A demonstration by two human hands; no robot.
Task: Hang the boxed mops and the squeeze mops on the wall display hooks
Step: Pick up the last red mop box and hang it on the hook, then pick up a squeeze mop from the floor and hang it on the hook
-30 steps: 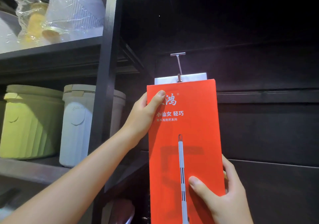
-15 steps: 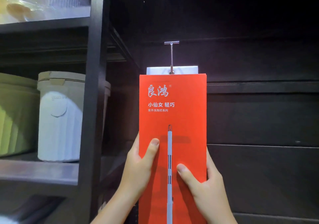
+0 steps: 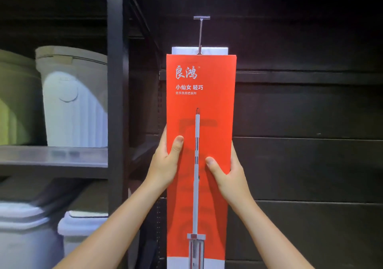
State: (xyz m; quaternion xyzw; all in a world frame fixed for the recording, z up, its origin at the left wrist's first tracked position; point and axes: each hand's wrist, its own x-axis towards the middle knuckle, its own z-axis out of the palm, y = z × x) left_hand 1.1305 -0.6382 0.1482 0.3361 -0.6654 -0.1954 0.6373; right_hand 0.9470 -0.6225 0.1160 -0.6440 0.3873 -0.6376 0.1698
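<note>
A tall orange mop box [image 3: 209, 94] with white lettering and a printed mop picture hangs upright against the dark slat wall. Its white top tab [image 3: 213, 50] sits on a metal display hook [image 3: 200, 34] that sticks out of the wall above it. My left hand [image 3: 165, 161] grips the box's left edge at mid height, thumb on the front. My right hand [image 3: 226, 173] grips the right edge slightly lower, thumb also on the front. The fingers of both hands are hidden behind the box.
A black shelving post [image 3: 116, 102] stands just left of the box. Its shelves carry a white ribbed bin [image 3: 74, 102], a green bin [image 3: 18, 102] and more white bins [image 3: 80, 227] lower down. Dark wall panels [image 3: 310, 123] fill the right side.
My left hand has slid down from the box's top left corner to mid height, level with my right hand. The view has tilted down, showing more of the box.
</note>
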